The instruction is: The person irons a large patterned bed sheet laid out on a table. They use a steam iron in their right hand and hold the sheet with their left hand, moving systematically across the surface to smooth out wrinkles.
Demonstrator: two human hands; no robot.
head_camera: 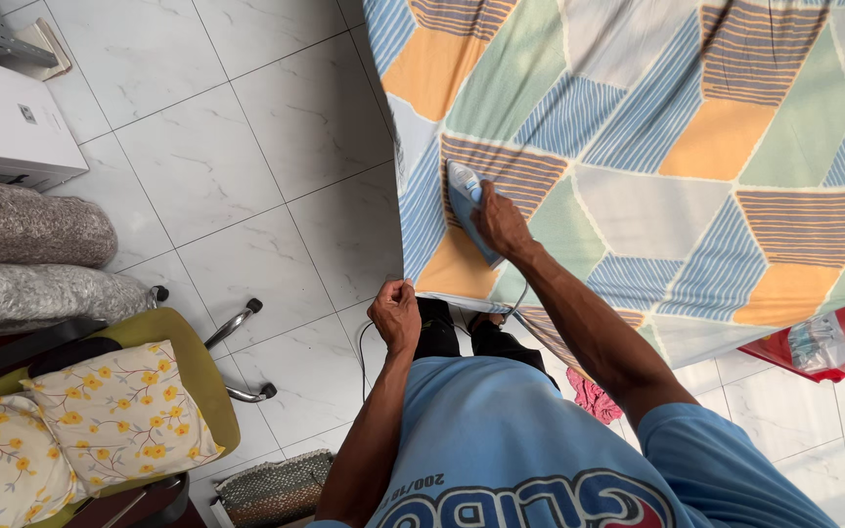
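white marbled floor tiles (246,147), olive chair (183,362) with floral cushions (119,411).

The right hand (501,223) reaches forward on a nearly straight arm, its grip curled closed with the knuckles up. The left hand (395,313) sits closer to the body, elbow bent, fingers pinched into a fist.
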